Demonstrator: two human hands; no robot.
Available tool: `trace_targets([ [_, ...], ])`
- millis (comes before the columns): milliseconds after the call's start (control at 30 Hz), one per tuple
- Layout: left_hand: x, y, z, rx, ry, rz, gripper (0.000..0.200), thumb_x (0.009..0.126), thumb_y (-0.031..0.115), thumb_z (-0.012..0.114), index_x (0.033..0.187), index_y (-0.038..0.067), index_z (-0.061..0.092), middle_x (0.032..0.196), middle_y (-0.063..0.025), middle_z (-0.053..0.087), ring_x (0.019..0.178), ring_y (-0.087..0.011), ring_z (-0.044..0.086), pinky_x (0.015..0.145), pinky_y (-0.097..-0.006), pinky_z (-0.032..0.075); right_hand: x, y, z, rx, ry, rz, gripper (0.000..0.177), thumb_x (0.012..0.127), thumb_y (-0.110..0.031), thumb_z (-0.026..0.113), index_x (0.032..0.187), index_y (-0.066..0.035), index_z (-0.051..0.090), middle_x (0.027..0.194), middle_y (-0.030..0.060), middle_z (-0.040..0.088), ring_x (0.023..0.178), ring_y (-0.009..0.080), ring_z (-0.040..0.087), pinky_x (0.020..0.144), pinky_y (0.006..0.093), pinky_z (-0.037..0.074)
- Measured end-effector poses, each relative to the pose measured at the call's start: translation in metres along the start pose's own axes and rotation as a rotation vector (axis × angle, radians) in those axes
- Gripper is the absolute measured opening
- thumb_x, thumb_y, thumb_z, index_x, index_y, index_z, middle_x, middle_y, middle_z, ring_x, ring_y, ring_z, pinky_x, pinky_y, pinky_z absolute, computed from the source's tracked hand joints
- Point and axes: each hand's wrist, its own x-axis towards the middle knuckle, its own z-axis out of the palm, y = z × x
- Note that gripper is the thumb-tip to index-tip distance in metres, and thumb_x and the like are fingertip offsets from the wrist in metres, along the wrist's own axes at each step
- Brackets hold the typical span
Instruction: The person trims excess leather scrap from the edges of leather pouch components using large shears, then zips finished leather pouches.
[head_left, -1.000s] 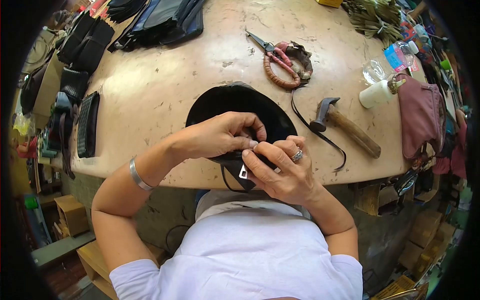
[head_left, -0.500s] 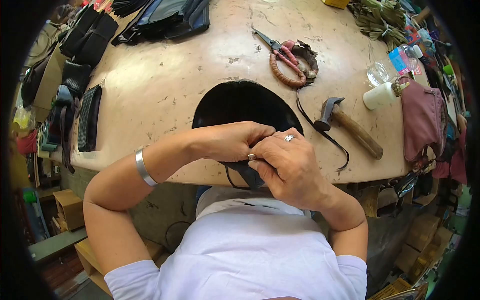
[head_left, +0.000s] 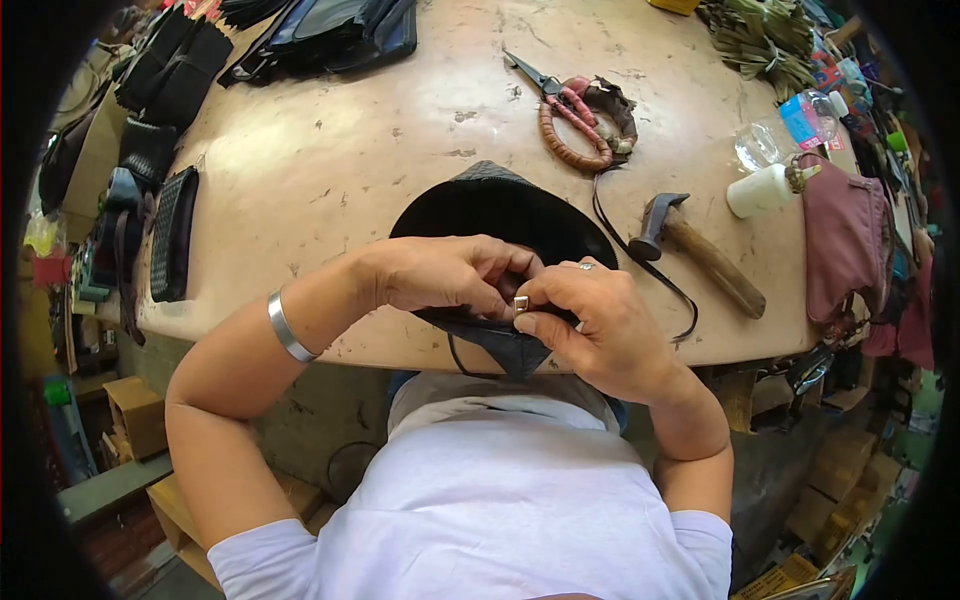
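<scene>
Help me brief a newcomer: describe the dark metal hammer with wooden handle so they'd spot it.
On the large tan worktable, look right of the open black pouch. The hammer lies between it and the dusty-pink bag, its straight brown wooden handle unlike anything beside it.

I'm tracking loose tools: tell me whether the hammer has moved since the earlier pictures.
No. Judged against the scissors and the table, the hammer lies in the same place, angled the same way.
</scene>
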Motion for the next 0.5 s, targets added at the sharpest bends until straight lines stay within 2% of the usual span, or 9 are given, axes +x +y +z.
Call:
trace_targets([
  [100, 0.005, -0.002, 0.002, 0.247, -0.002, 0.077, 0.018, 0.073, 0.005, 0.055, 0.090, 0.000, 0.054, 0.082, -0.0037, 0.055, 0.077, -0.0127, 0.052, 0.069, -0.0237, 0.041, -0.003, 0.003, 0.002, 0.073, 0.002, -0.012, 0.011, 0.069, -0.007, 0.065, 0.077, -0.004, 0.058, 0.070, 0.0074, 0.057, 0.058, 0.0226, 0.051, 0.057, 0.0297, 0.035],
  [200, -0.008, 0.025, 0.022, 0.854, 0.281, 0.094, 0.015, 0.073, 0.006, 0.055, 0.086, 0.001, 0.054, 0.079, -0.0103, 0.057, 0.077, -0.0208, 0.056, 0.068, -0.0276, 0.043, -0.004, 0.004, 0.002, 0.097, 0.009, -0.015, 0.009, 0.070, -0.009, 0.062, 0.077, -0.006, 0.058, 0.067, 0.0064, 0.055, 0.060, 0.0228, 0.051, 0.057, 0.0311, 0.035],
  [233, -0.012, 0.017, 0.025, 1.085, 0.478, 0.265, 0.015, 0.072, 0.010, 0.058, 0.083, 0.002, 0.053, 0.077, -0.0139, 0.056, 0.077, -0.0276, 0.055, 0.066, -0.0319, 0.042, -0.003, 0.005, 0.001, 0.096, 0.014, -0.015, 0.008, 0.071, -0.010, 0.061, 0.078, -0.007, 0.057, 0.066, 0.0060, 0.055, 0.061, 0.0230, 0.052, 0.058, 0.0317, 0.035],
  [333, -0.037, 0.021, 0.047, 1.210, 0.585, 0.267, 0.018, 0.071, 0.016, 0.062, 0.081, 0.004, 0.053, 0.075, -0.0094, 0.055, 0.072, -0.0263, 0.054, 0.064, -0.0339, 0.041, -0.004, -0.001, -0.006, -0.050, 0.000, -0.052, 0.008, 0.071, -0.011, 0.061, 0.077, -0.007, 0.057, 0.065, 0.0048, 0.054, 0.059, 0.0215, 0.051, 0.063, 0.0316, 0.033],
  [433, -0.040, 0.006, 0.064, 1.131, 0.688, 0.376, 0.020, 0.069, 0.020, 0.065, 0.079, 0.006, 0.055, 0.074, -0.0072, 0.053, 0.067, -0.0232, 0.052, 0.064, -0.0342, 0.039, -0.006, 0.001, -0.004, -0.055, -0.004, -0.016, 0.008, 0.072, -0.011, 0.061, 0.077, -0.007, 0.056, 0.064, 0.0034, 0.054, 0.059, 0.0201, 0.050, 0.068, 0.0322, 0.031],
  [500, -0.040, -0.002, 0.065, 1.157, 0.702, 0.346, 0.021, 0.068, 0.020, 0.066, 0.080, 0.007, 0.055, 0.075, -0.0050, 0.054, 0.064, -0.0215, 0.052, 0.065, -0.0330, 0.037, -0.007, 0.001, -0.004, -0.063, -0.014, 0.016, 0.009, 0.071, -0.010, 0.063, 0.077, -0.006, 0.057, 0.066, 0.0029, 0.055, 0.060, 0.0175, 0.050, 0.069, 0.0308, 0.031],
])
